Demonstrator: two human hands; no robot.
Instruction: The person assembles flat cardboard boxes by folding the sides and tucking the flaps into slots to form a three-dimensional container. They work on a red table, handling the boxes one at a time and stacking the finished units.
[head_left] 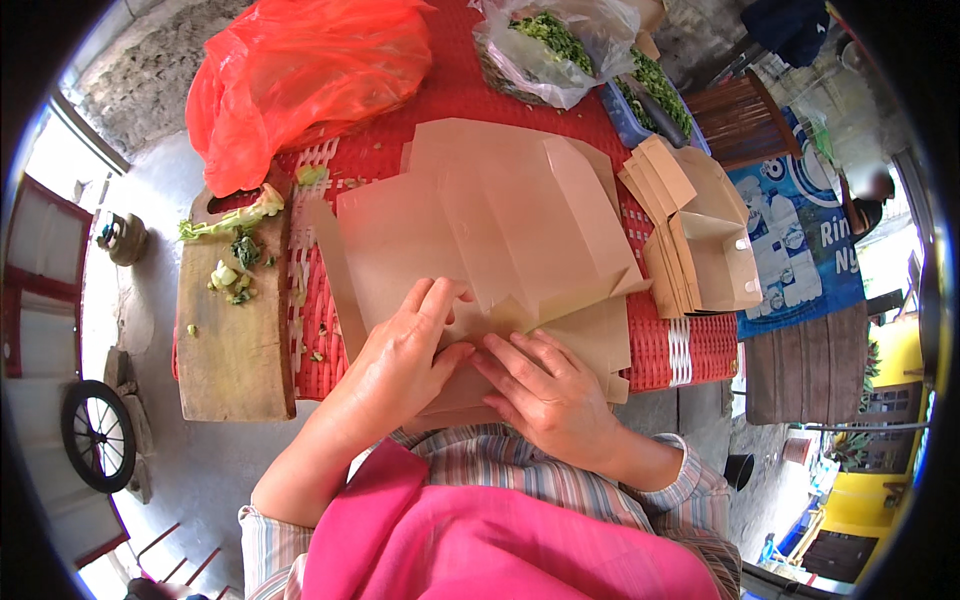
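A brown cardboard box blank (480, 215), partly creased, lies in front of me on top of other flat brown sheets. At its near edge, my left hand (412, 330) has bent fingers and a thumb closed on the cardboard. Just to the right, my right hand (545, 390) grips the same near edge, its fingers over a folded corner and its thumb side toward me. The two hands nearly meet at this corner. Exactly how the flap sits between the fingertips is hidden.
Folded brown boxes (705, 235) stand at the right on the red woven table (655, 350). A wooden chopping board (235, 340) with vegetable scraps lies left. Farther back are a red plastic bag (300, 75), a clear bag of chopped greens (560, 45) and a blue container (625, 110) with a knife.
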